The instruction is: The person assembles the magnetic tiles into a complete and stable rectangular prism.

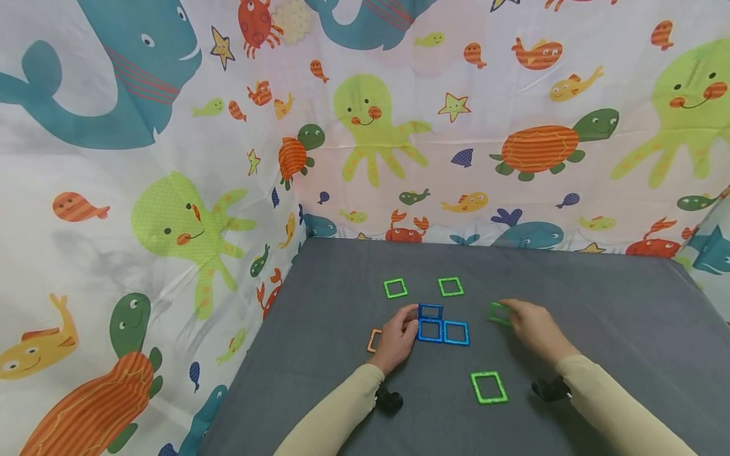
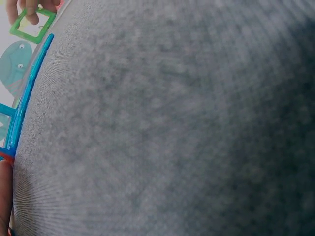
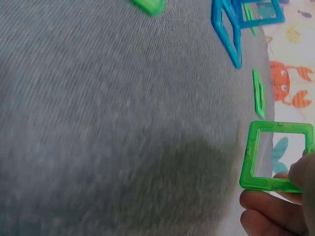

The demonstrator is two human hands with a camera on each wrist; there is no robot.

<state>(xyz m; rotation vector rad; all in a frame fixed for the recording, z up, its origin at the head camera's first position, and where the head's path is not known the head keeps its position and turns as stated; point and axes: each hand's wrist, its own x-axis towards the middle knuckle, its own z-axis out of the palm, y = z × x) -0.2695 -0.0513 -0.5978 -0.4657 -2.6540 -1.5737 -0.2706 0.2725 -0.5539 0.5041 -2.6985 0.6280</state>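
Blue magnetic square tiles (image 1: 430, 330) stand joined at the table's middle. Two lie side by side, and an upright one (image 1: 430, 311) rises at the back of the left one. My left hand (image 1: 396, 339) is at their left side, fingertips by the upright tile; its grip is hidden. A red edge (image 2: 7, 158) shows between a finger and the blue tiles in the left wrist view. An orange frame (image 1: 373, 340) is partly behind that hand. My right hand (image 1: 536, 329) pinches a green square tile (image 3: 250, 155) between thumb and fingers, raised right of the blue ones.
Two green square tiles, one at the back left (image 1: 395, 288) and one at the back right (image 1: 450, 287), lie behind the blue group. Another green tile (image 1: 488, 387) lies nearer the front. A patterned sea-animal cloth (image 1: 410, 209) hangs behind and left of the grey table (image 1: 319, 304).
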